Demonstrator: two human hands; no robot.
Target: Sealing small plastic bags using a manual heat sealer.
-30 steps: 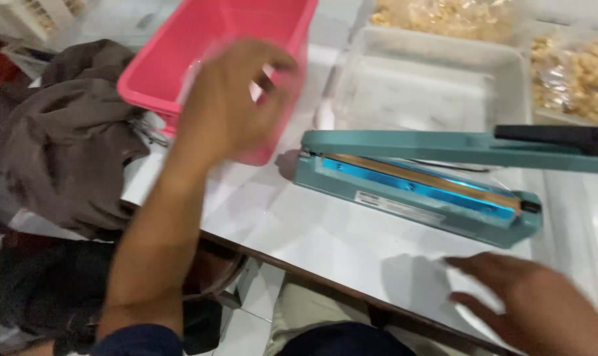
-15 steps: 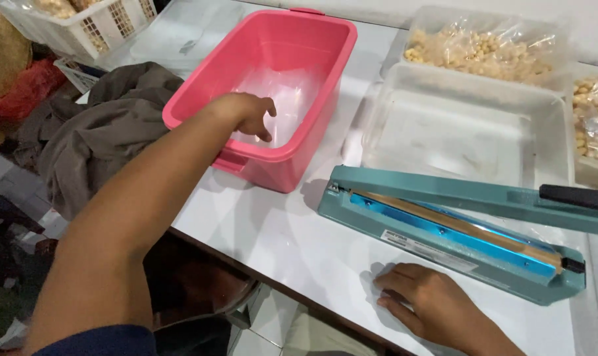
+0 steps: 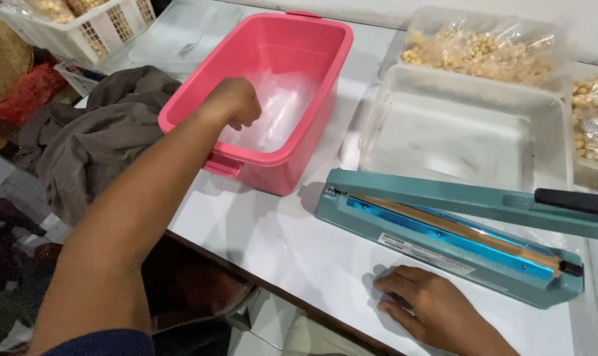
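Pink tub [image 3: 312,39] surrounds my left hand [image 3: 236,102], fingers curled together on a clear plastic bag [image 3: 279,109]; pinching one layer seems wise. Right hand [image 3: 430,306] lies flat, fingers apart, below the teal sealer [image 3: 444,227].

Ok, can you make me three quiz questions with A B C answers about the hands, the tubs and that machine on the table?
1. Where is the left hand?
A. inside the pink plastic tub
B. on the grey cloth
C. on the machine's handle

2. What colour is the long metal sealing machine?
A. pink
B. teal
C. yellow

3. How is the sealing machine's arm?
A. lifted open
B. pressed flat shut
C. taken off

Answers:
1 A, the fist reaches over the rim into the tub, closed at the clear plastic bags lying there.
2 B, its body and arm are teal, with a blue strip along the base.
3 A, a gap shows between arm and base, and the black handle is raised while the right hand lies flat on the white table.
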